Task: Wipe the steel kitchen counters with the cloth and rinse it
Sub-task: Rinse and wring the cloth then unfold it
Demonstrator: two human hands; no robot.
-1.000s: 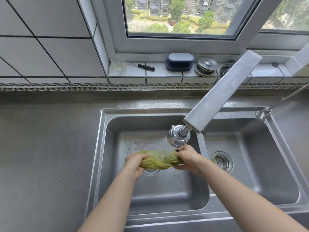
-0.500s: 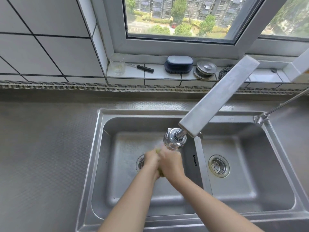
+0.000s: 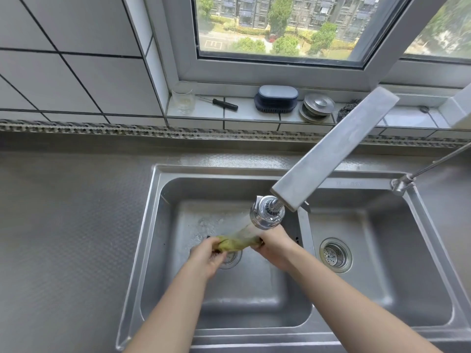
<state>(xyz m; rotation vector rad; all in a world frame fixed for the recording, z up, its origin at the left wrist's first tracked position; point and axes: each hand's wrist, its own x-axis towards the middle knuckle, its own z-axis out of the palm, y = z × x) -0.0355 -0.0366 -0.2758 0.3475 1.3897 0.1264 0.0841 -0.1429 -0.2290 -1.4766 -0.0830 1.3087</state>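
Note:
A wet yellow-green cloth (image 3: 235,243) is stretched between my two hands over the left basin of the steel double sink (image 3: 153,225). My left hand (image 3: 206,258) grips its left end and my right hand (image 3: 276,247) grips its right end. Water streams from the tap's chrome spray head (image 3: 267,212) onto the cloth. The flat steel tap arm (image 3: 334,151) reaches in from the upper right. The textured steel counter (image 3: 63,238) lies to the left of the sink.
The right basin has a strainer drain (image 3: 335,254). On the tiled window sill stand a glass (image 3: 183,98), a screwdriver (image 3: 224,104), a blue brush box (image 3: 277,98), steel sink plugs (image 3: 317,107) and a steel scourer (image 3: 348,112). A thin rod (image 3: 438,161) crosses at the right.
Half a second ago my hands were pressed together around the bunched cloth. Now they have pulled apart and the cloth is stretched out under the water again.

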